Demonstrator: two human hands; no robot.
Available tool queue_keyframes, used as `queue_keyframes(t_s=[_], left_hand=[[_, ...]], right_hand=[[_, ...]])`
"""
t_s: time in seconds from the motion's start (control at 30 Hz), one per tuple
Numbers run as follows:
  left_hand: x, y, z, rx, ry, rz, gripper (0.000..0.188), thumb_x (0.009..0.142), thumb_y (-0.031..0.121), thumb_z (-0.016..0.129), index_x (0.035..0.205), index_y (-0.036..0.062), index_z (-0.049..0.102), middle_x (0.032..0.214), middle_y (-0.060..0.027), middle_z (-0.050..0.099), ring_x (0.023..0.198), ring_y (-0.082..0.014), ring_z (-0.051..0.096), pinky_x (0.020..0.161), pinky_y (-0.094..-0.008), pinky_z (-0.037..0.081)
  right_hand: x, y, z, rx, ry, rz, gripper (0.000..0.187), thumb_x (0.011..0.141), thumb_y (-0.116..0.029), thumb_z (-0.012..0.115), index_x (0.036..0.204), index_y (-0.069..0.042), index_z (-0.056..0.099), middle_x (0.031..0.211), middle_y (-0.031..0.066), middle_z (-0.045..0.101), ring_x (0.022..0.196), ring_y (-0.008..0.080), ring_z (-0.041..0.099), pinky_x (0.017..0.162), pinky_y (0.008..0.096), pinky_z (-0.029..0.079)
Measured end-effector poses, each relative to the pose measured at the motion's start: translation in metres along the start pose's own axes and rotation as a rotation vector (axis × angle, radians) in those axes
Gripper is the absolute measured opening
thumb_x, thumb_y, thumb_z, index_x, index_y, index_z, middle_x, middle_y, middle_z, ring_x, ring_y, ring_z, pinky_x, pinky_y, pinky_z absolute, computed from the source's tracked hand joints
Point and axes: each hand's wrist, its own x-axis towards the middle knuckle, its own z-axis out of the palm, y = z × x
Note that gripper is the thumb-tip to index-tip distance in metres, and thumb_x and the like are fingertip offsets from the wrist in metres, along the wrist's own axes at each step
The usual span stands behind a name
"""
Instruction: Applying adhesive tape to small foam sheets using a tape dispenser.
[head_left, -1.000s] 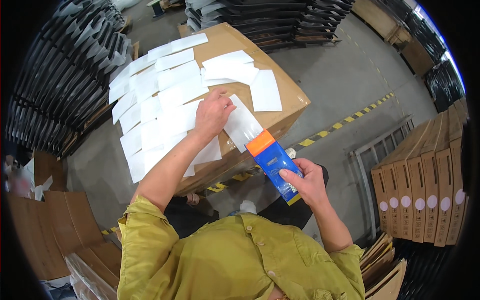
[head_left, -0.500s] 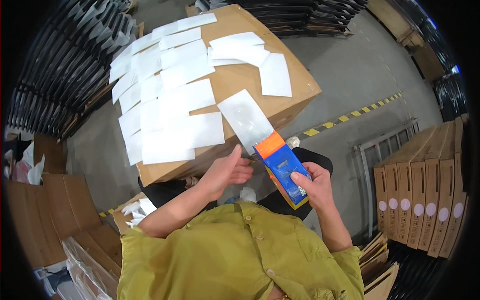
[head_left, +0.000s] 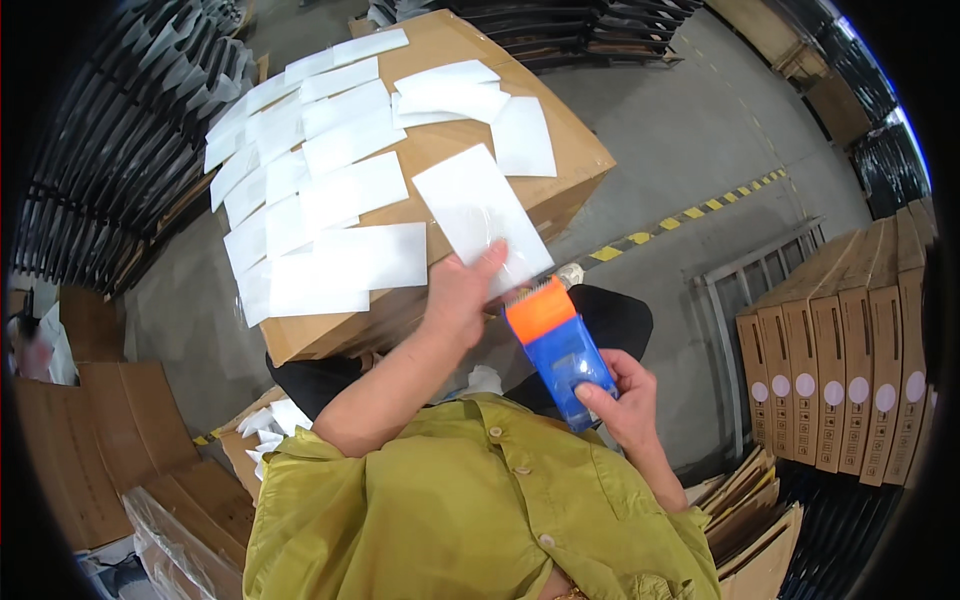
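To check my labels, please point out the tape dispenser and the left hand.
Tape dispenser (head_left: 560,352): head view, on its blue body.
Left hand (head_left: 461,298): head view, on the middle of the hand.

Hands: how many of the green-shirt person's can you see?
2: left hand holding a white sheet, right hand around the tape dispenser. Both are partly hidden.

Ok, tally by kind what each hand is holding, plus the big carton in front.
Blue-and-orange tape dispenser, in the right hand: 1
White sheet, in the left hand: 1
Large carton: 1
Total: 3
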Motion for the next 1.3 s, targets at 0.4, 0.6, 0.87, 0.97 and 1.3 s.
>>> queue_keyframes(t_s=[0.4,0.6,0.87,0.97,1.3], left_hand=[[-0.051,0.0,0.007,1.487,-0.967,1.036,0.015,0.068,0.006,0.056,0.083,0.008,0.059,0.071,-0.0039,0.059,0.063,-0.0175,0.059,0.059,-0.0222,0.048],[-0.015,0.068,0.017,1.417,-0.382,1.558,0.034,0.065,0.006,0.056,0.099,0.0091,0.055,0.088,-0.0067,0.061,0.075,-0.0204,0.06,0.063,-0.0282,0.049],[0.168,0.208,-0.044,2.03,0.333,1.265,0.031,0.077,0.016,0.053,0.105,0.0046,0.046,0.087,-0.015,0.056,0.079,-0.0293,0.056,0.07,-0.0379,0.044],[0.226,0.214,-0.062,2.133,0.432,1.031,0.03,0.079,0.02,0.051,0.105,0.0048,0.046,0.083,-0.0144,0.056,0.079,-0.0295,0.056,0.07,-0.0374,0.044],[0.284,0.181,-0.067,2.17,0.505,0.654,0.038,0.086,0.036,0.043,0.108,0.0071,0.05,0.1,-0.0169,0.054,0.099,-0.0324,0.049,0.095,-0.0499,0.024]], right_hand=[[0.026,0.011,-0.019,0.155,-0.004,0.377,0.027,0.076,-0.024,0.063,0.078,0.002,0.059,0.067,0.0037,0.06,0.057,0.0051,0.052,0.054,0.0179,0.042],[0.04,0.087,-0.04,0.0,0.143,0.237,0.029,0.075,-0.027,0.064,0.071,0.002,0.059,0.065,0.0032,0.057,0.054,0.0063,0.049,0.049,0.0205,0.038],[0.045,0.072,-0.026,0.037,0.219,0.358,0.026,0.072,-0.021,0.067,0.074,0.004,0.057,0.061,0.0041,0.057,0.049,0.0077,0.05,0.047,0.021,0.04],[0.051,0.074,-0.027,0.019,0.26,0.374,0.025,0.072,-0.019,0.066,0.074,0.004,0.057,0.061,0.0045,0.057,0.049,0.0083,0.051,0.047,0.0212,0.041],[0.064,0.079,-0.032,0.1,0.317,0.472,0.022,0.075,-0.016,0.064,0.075,0.005,0.057,0.063,0.0058,0.059,0.05,0.0083,0.052,0.048,0.0205,0.043]])
